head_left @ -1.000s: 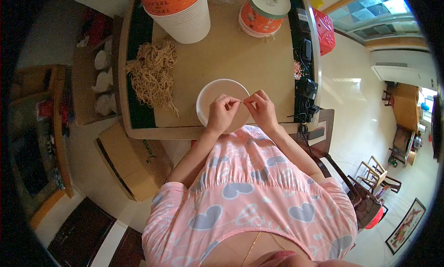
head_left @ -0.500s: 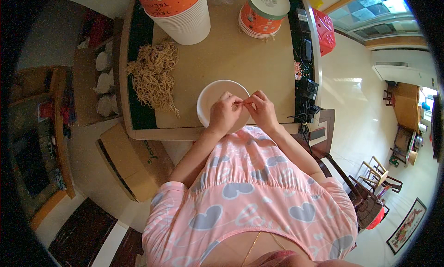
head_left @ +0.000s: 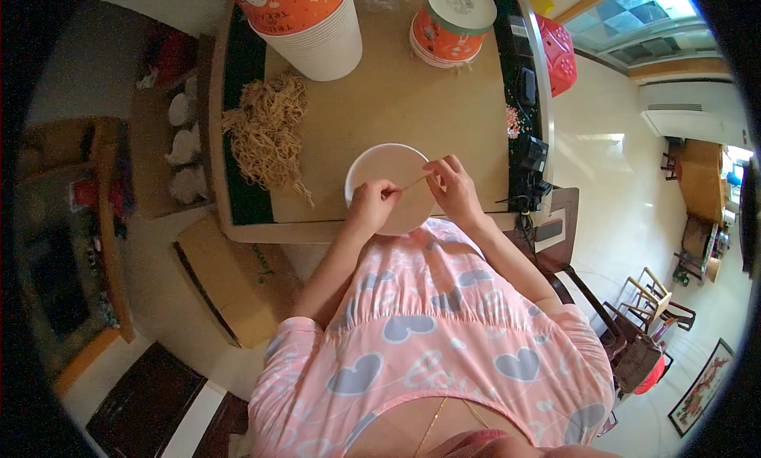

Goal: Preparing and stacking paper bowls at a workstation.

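Note:
A short tan piece of string (head_left: 414, 183) is stretched between my two hands. My left hand (head_left: 371, 207) pinches its lower end, and my right hand (head_left: 456, 191) pinches the upper end with thumb and fingertips. Both hands are above a white round tub (head_left: 358, 166), whose open mouth faces up at the table's near edge against my dress. To the left lies a tangled heap of tan string (head_left: 268, 133), with loose strands trailing toward me.
A tall stack of white and orange paper buckets (head_left: 313, 45) stands at the back left. Farther right is a shorter orange stack (head_left: 449, 39) topped by a white disc. Black adapters and cables (head_left: 533, 153) line the table's right edge, beside small pink bits (head_left: 513, 122).
My hands have moved apart, and the string between them now shows as a straight length. My left hand has shifted left and nearer to me.

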`<state>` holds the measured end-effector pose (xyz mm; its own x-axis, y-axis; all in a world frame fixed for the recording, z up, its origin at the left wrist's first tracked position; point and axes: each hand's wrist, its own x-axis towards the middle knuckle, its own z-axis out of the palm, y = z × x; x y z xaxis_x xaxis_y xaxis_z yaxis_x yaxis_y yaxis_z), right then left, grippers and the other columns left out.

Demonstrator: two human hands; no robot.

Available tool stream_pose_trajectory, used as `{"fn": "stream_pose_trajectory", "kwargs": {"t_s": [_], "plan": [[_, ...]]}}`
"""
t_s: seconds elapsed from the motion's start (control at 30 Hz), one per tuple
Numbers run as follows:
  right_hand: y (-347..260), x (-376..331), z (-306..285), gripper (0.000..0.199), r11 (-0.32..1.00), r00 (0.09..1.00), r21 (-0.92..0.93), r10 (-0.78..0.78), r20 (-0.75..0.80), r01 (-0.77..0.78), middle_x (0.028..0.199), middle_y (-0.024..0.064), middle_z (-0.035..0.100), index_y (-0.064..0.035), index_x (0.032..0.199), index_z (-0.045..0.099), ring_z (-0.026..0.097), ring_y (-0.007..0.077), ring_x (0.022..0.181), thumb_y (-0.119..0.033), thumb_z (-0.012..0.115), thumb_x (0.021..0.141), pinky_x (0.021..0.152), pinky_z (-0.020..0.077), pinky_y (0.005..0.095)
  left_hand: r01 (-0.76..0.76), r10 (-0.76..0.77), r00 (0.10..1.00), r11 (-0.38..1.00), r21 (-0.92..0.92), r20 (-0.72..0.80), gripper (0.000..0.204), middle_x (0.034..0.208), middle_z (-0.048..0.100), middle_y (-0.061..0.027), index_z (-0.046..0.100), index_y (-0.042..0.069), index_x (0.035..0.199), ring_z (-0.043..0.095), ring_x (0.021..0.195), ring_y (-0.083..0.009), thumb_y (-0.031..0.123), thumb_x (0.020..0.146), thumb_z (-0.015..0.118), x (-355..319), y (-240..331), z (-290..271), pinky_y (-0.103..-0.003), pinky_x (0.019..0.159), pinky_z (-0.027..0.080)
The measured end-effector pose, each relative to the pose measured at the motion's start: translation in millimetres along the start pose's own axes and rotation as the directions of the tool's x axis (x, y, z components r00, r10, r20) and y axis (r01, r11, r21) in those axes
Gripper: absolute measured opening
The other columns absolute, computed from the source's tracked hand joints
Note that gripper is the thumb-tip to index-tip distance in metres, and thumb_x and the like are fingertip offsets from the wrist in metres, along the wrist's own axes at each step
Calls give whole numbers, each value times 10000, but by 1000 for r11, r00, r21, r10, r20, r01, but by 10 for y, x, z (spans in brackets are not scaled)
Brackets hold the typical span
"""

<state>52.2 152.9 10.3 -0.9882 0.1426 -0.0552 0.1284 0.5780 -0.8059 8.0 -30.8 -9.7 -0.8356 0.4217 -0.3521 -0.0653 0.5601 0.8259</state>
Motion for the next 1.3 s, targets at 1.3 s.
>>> {"fn": "stream_pose_trajectory", "kwargs": {"t_s": [1.3], "plan": [[-53, 1567, -288, 138, 775, 807, -279, -590, 2, 567, 875, 140, 546, -64, 938, 591, 541, 341, 811, -74, 543, 809, 673, 463, 401, 175, -37, 983, 469, -866, 179, 174, 741, 596, -10, 625, -3, 954, 490, 597, -60, 136, 876, 554, -23, 570, -267, -193, 540, 388]]}}
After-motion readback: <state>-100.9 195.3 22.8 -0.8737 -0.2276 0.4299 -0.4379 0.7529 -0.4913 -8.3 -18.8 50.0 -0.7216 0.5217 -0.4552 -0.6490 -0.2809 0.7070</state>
